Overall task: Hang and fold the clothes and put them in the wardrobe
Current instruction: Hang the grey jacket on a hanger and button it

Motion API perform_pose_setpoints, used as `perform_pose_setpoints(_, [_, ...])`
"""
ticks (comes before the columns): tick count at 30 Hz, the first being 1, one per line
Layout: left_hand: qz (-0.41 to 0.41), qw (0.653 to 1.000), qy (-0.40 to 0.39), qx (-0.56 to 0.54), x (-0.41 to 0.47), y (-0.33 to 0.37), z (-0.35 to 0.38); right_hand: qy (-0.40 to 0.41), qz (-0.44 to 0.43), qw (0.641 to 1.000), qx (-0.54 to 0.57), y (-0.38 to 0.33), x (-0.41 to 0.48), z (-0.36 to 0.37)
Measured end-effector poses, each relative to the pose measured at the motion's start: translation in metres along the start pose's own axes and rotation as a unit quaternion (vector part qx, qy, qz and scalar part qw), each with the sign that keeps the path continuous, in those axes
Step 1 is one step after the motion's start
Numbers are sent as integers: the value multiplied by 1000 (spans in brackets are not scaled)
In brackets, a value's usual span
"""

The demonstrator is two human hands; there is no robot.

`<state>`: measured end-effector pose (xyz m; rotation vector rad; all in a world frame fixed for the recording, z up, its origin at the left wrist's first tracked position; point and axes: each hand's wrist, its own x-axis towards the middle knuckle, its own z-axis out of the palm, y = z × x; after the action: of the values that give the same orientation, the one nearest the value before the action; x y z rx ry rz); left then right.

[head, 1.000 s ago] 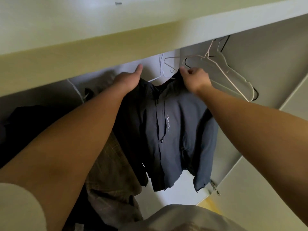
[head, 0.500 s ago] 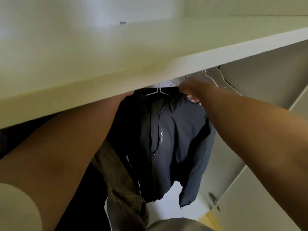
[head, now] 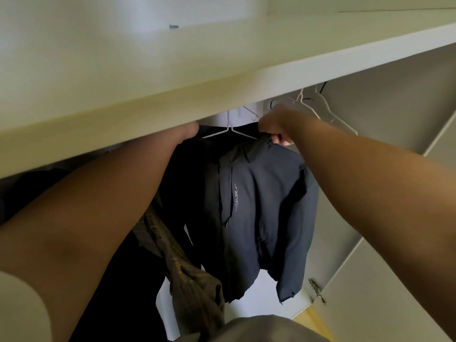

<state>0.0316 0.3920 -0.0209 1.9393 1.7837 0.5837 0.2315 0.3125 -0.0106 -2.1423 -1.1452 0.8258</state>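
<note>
The head view shows one grey-blue jacket (head: 259, 206) on one white wire hanger (head: 230, 130) inside the wardrobe, under a pale shelf (head: 172, 95). There is also one plaid garment (head: 187, 275) drooping at its left, and a bunch of empty hangers (head: 320, 109) to the right, overlapping too much to count. The jacket hangs between and below the two hands: the right hand (head: 278, 122) pinches its collar at the right shoulder, while the left hand (head: 188, 132) reaches to the left shoulder with its fingers hidden behind the shelf edge, so its grip cannot be told.
</note>
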Motion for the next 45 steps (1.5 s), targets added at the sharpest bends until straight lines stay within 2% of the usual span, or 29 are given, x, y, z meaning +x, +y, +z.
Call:
perform_pose_setpoints(2, [-40,994,-5,-103,14,-11,4,26,14,998,56,4,2,0])
perform_pose_setpoints(5, [-94,960,-9,-263,25,-29,2,81,20,987,137,12,4,-4])
perform_pose_setpoints(9, [-84,930,21,-358,22,-35,14,130,-29,984,122,23,10,-2])
perform_pose_setpoints(12, [-103,952,35,-288,17,-48,25,69,-75,989,110,41,7,1])
perform_pose_setpoints(14, [-119,950,23,-286,16,-59,32,29,-96,994,48,58,2,0])
perform_pose_setpoints(18, [-105,878,39,-464,16,-66,37,-16,-175,983,-55,86,-7,6])
perform_pose_setpoints(19, [-102,872,45,-478,19,-66,36,-13,-190,978,-82,91,-9,8])
perform_pose_setpoints(20, [-100,882,49,-457,22,-68,36,6,-204,972,-116,96,-10,9])
perform_pose_setpoints(22, [-68,936,66,-340,25,-75,36,64,-228,955,-176,104,-11,13])
perform_pose_setpoints(24, [19,982,70,-175,23,-86,34,90,-250,943,-201,113,-13,16])
perform_pose_setpoints(26, [92,993,58,-45,21,-98,31,90,-263,938,-208,122,-15,18])
perform_pose_setpoints(27, [105,993,56,-13,20,-104,29,89,-266,936,-214,126,-16,17])
perform_pose_setpoints(30, [80,994,69,-11,19,-110,29,89,-280,929,-226,134,-18,16])
perform_pose_setpoints(33, [48,996,62,-39,17,-108,38,93,-261,936,-215,134,-20,17])
perform_pose_setpoints(37, [84,991,90,44,12,-97,47,87,-203,948,-227,138,-28,12])
perform_pose_setpoints(39, [114,986,111,45,7,-96,55,81,-184,949,-243,147,-33,9])
perform_pose_setpoints(42, [107,983,148,32,-1,-101,63,75,-173,956,-223,158,-40,5])
perform_pose_setpoints(45, [92,983,149,54,-1,-103,59,37,-175,961,-211,162,-43,0])
